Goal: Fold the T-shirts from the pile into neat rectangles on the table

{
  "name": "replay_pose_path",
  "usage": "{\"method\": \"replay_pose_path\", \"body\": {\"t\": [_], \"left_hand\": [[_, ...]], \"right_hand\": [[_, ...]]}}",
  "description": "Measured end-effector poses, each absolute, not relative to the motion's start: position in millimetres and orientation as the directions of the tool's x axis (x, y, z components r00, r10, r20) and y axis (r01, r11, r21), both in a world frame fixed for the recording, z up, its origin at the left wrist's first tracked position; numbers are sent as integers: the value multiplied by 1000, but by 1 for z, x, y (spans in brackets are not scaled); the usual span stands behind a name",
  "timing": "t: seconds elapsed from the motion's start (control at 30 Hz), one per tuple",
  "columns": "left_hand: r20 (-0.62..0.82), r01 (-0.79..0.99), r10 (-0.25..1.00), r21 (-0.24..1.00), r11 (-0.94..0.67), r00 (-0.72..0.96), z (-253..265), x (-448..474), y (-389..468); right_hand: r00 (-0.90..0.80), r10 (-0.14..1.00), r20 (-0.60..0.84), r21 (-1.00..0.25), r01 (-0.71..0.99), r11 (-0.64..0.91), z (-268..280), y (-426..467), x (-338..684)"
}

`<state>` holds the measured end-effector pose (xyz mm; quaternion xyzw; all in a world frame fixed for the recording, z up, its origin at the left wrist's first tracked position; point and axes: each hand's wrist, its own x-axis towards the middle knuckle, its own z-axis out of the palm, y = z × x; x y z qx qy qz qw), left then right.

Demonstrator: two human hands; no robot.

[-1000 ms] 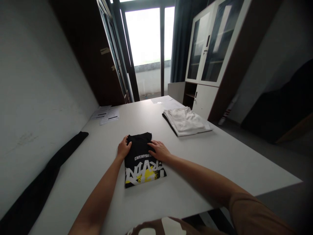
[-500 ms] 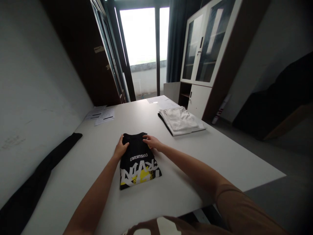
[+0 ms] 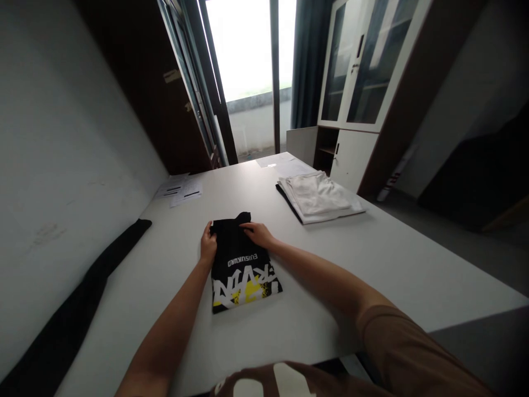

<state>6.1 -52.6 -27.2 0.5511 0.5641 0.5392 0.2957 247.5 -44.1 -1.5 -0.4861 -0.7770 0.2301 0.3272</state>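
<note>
A black T-shirt [image 3: 233, 248] with white lettering and a yellow print lies folded on the white table, its lettering upside down from where I look. At its far left corner, my left hand [image 3: 209, 242] is closed on the edge, with the thumb on top of the cloth. My right hand [image 3: 259, 234] pinches the fabric near the far right corner, palm down. Between and beyond the hands, a small flap of the collar end [image 3: 244, 217] stands up. The underside of the shirt is hidden.
A stack of folded white clothes [image 3: 320, 193], with something black beneath, sits at the table's [image 3: 359, 264] right side. Papers [image 3: 182, 190] lie at the far left. Black cloth [image 3: 95, 275] runs along the left edge by the wall. A cabinet [image 3: 351, 154] stands beyond.
The view has shifted slightly. The shirt's far edge, fairly even before, now has a flap raised near its right end. Both hands stay at the shirt's far corners.
</note>
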Motion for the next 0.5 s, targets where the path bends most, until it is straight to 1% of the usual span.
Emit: {"method": "replay_pose_path", "body": {"t": [0.13, 0.27, 0.37, 0.5], "left_hand": [[186, 84, 963, 982, -172, -196, -13, 24, -64], [76, -49, 973, 995, -89, -216, -7, 36, -66], [25, -69, 975, 997, -41, -221, -7, 39, -65], [4, -8, 990, 1000, -5, -144, -9, 41, -68]], "right_hand": [[-298, 888, 352, -688, 560, 461, 1, -55, 249], [-300, 891, 339, -723, 522, 452, 3, -61, 244], [-327, 896, 299, -736, 519, 435, 2, -60, 241], [-366, 883, 295, -748, 487, 452, 1, -58, 241]]}}
